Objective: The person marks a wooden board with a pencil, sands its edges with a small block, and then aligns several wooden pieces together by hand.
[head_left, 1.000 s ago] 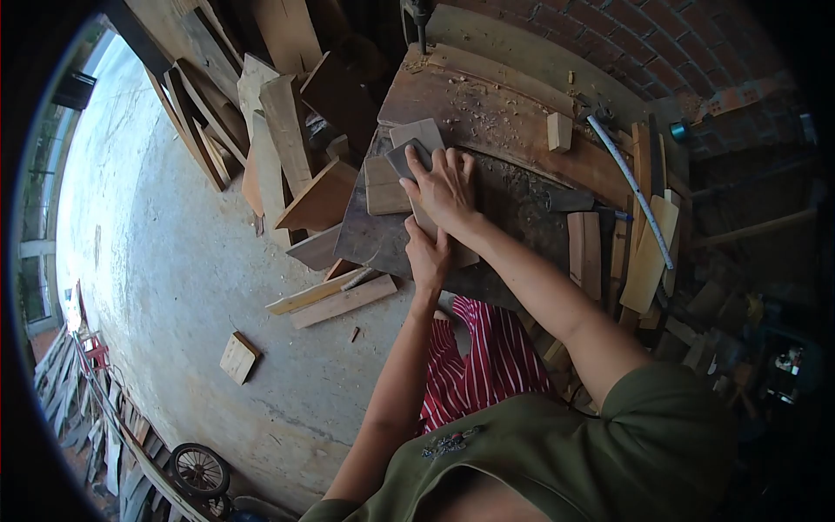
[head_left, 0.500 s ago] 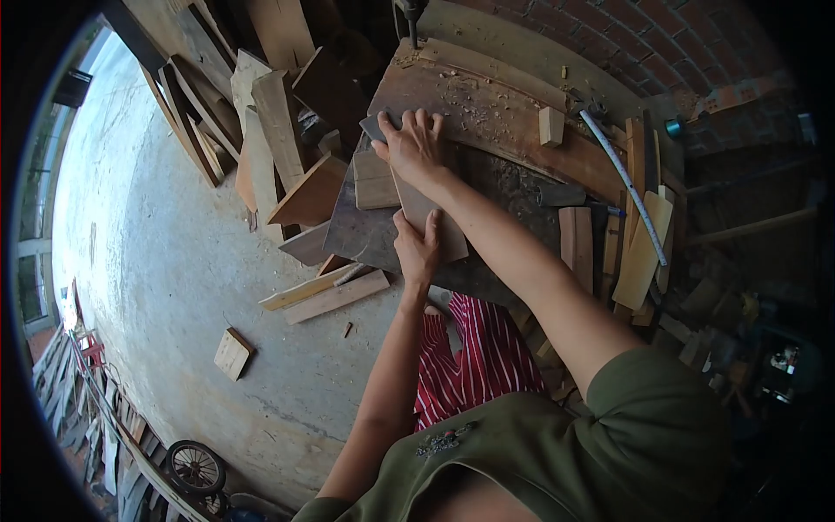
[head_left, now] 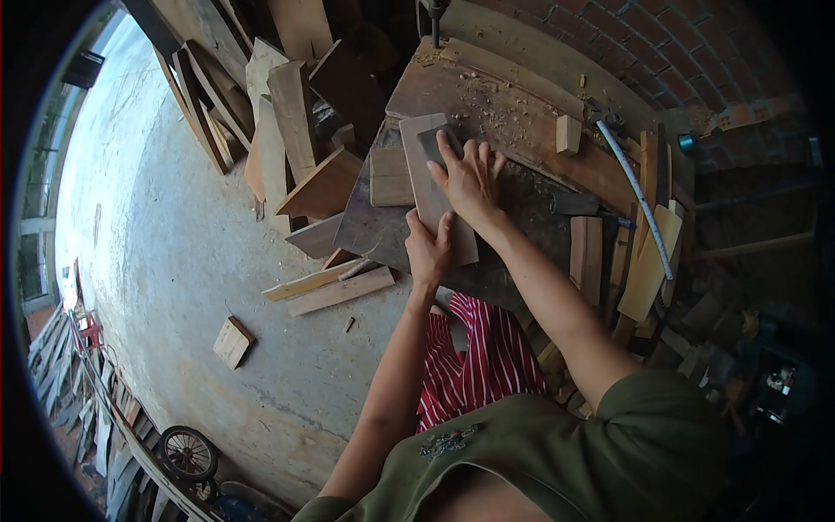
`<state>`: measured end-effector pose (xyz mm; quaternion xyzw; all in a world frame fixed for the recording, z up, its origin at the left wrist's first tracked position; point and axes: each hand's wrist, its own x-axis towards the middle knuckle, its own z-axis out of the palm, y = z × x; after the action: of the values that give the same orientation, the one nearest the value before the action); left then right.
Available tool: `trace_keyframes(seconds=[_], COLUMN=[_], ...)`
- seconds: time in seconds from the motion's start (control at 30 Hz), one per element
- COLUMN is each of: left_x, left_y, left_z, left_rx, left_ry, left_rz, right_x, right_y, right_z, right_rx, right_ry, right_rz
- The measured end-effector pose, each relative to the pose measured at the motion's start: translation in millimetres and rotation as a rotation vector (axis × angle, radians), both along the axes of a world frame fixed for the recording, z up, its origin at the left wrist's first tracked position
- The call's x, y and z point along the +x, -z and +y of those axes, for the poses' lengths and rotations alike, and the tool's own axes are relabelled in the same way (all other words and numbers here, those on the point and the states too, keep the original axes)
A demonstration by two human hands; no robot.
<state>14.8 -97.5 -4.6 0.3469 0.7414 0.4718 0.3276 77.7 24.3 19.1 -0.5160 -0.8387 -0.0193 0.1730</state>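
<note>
Here, at upper centre of the frame, touching with a wide-spread right hand (head_left: pixel 472 183) a flat, dark-grey pad (head_left: pixel 432 146) on a smooth, pale, oblong board (head_left: pixel 426 187), just right of a squarish wooden block (head_left: pixel 390 177); with the left hand (head_left: pixel 430 252), gripping the board's lower end.

Your right grip (head_left: pixel 472 183) hides part of the grey pad (head_left: pixel 429 145), your left grip (head_left: pixel 430 250) part of the board (head_left: pixel 425 181). Your green shirt (head_left: pixel 531 452) runs off the bottom edge; the clutter (head_left: pixel 781 383) far right is too dark to identify.
</note>
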Motion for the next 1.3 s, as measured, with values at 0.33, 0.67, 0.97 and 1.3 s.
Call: trace_keyframes(seconds=[0.33,0.67,0.97,1.3], left_x=[-0.2,-12.4,29.0,-13.9], left_y=[-4.0,-17.7,-119.9,-90.4], left_z=[-0.4,-4.8,-27.7,15.6], left_rx=[-0.021,-0.037,0.068,-0.091], left_ry=[0.008,0.028,0.136,0.733], left_rz=[-0.036,-0.081,-0.290,0.810], right_x=[2.9,-8.1,112.6,204.3], right_y=[2.2,-8.7,-129.3,-51.2], right_z=[7.1,132.5,-40.2,-41.3], right_rx=[0.015,-0.120,-1.207,-0.653], right_ry=[0.006,0.250,-0.330,0.074], right_rz=[0.032,0.115,1.121,0.814])
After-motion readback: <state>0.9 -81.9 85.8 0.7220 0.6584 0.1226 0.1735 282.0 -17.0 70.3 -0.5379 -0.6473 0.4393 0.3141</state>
